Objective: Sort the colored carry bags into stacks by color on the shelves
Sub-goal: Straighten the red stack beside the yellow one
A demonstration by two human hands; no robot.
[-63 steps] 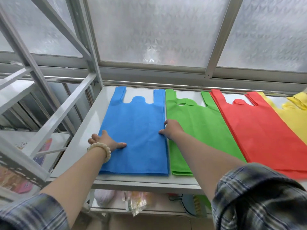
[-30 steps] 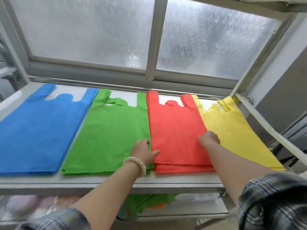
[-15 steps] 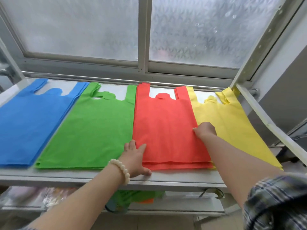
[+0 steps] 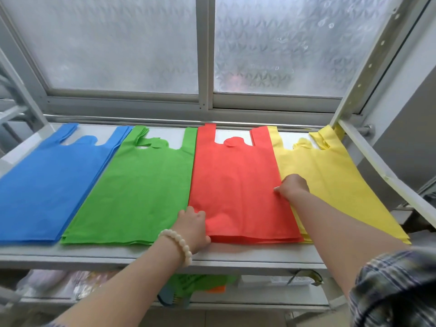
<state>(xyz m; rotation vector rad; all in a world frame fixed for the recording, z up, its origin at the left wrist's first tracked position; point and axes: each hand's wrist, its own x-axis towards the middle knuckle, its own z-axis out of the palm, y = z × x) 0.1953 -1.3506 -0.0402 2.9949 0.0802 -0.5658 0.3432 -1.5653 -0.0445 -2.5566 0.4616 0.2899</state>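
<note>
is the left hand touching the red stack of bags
Touching. The head view shows the left hand lying against the near-left edge of the red stack, its fingers on the red fabric.

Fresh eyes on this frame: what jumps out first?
Four bright stacks of bags lie side by side on the grey shelf under the frosted window: blue stack far left, then green stack, red stack, and yellow stack far right. Both hands work the red one: the left hand, with a bead bracelet on its wrist, at its near left edge, the right hand at its right edge.
</note>
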